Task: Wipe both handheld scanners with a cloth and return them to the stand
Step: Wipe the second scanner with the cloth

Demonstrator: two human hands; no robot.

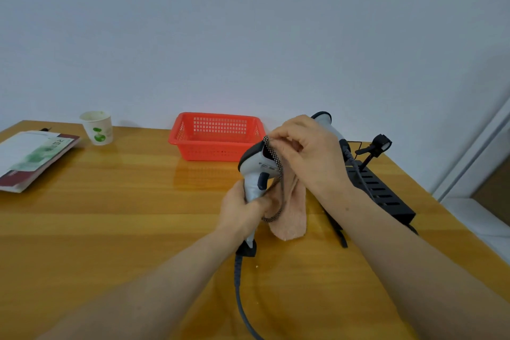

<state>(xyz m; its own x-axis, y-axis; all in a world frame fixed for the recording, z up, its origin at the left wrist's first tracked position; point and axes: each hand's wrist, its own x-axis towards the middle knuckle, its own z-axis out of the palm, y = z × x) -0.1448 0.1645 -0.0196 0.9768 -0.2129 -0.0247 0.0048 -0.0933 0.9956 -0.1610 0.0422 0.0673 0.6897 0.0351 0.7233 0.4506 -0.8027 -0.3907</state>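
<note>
Below, the left grip [242, 210] clasps the scanner [258, 167]; above, the right grip [306, 152] pinches cloth [292, 215] against it.

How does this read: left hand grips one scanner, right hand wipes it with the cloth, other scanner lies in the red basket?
Not quite: the head view shows the other scanner on the black stand behind the right hand, not in the red basket.

Our glossy wooden table [110, 229] and its load.
At 12 o'clock we see a red mesh basket [209, 152] by the wall, at 10 a paper cup [98, 127] with a green print, at 9 a booklet [33, 157] lying flat, at 2 a black slotted stand [383, 193].
</note>
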